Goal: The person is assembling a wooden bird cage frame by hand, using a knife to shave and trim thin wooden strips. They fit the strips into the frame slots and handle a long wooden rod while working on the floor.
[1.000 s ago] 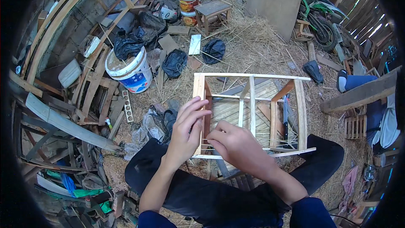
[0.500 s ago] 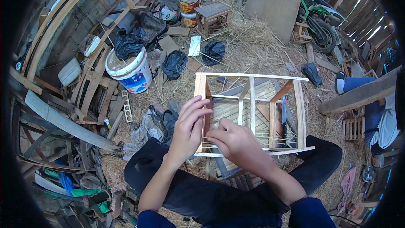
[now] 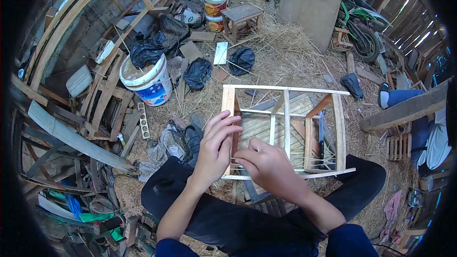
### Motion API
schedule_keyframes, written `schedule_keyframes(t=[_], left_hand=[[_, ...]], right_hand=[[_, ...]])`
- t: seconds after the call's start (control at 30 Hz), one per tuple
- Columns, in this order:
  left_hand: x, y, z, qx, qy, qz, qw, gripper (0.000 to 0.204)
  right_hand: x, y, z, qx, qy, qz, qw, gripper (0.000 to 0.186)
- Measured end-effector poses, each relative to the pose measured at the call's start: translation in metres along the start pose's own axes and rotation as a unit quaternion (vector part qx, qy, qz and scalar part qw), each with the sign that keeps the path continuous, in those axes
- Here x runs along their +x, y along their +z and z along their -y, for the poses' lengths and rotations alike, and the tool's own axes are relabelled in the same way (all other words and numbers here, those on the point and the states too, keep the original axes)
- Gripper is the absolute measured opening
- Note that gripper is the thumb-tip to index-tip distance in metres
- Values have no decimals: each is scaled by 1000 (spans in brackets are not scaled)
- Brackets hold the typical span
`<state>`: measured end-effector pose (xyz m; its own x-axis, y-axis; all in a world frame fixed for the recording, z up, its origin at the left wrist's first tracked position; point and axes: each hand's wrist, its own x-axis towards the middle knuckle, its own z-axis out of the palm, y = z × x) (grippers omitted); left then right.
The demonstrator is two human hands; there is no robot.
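Frame (image 3: pixel 287 131) of pale wood, with left hand (image 3: pixel 216 140) and right hand (image 3: pixel 266 164) at its left end

Head view: the frame stands in front of the person's dark trousers (image 3: pixel 190 214), its near right corner overlapping one leg in the picture. The left hand is loosely open beside the frame's left end, fingers slightly bent and a little apart, the fingertips over the end post; whether anything thin lies under the thumb cannot be told. The right hand reaches over the near rail with its fingers curled in and thumb and forefinger brought together in a pinch, close to the left hand's thumb. What the pinch has hold of, if anything, is too small to make out. Thin strips (image 3: pixel 309 160) run across the near side of the frame, to the right of that hand.

Through the openings shows a slatted wooden surface (image 3: pixel 254 131); toward the right end, a knife (image 3: pixel 321 148) with a black handle lies with its blade pointing away from the person. Straw (image 3: pixel 300 69) covers the ground beyond. Farther off are a white bucket (image 3: pixel 157 85) on the left, a small wooden stool (image 3: pixel 242 14) beside two stacked tins (image 3: pixel 215 7), and, at the right edge, another person's blue-clad leg (image 3: pixel 404 96).
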<state>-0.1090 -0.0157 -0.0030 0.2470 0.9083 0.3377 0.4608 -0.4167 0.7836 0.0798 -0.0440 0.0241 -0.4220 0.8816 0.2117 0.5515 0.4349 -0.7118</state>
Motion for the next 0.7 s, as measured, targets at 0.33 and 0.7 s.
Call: schedule_keyframes(t=[0.33,0.7], left_hand=[[-1,6,-2,-35,-32,-14,999,39],[-4,3,0,-46,-29,-13,998,33]], right_hand=[[5,11,-3,35,16,5,999,11],[-2,-3,-1,44,9,-1,999,11]])
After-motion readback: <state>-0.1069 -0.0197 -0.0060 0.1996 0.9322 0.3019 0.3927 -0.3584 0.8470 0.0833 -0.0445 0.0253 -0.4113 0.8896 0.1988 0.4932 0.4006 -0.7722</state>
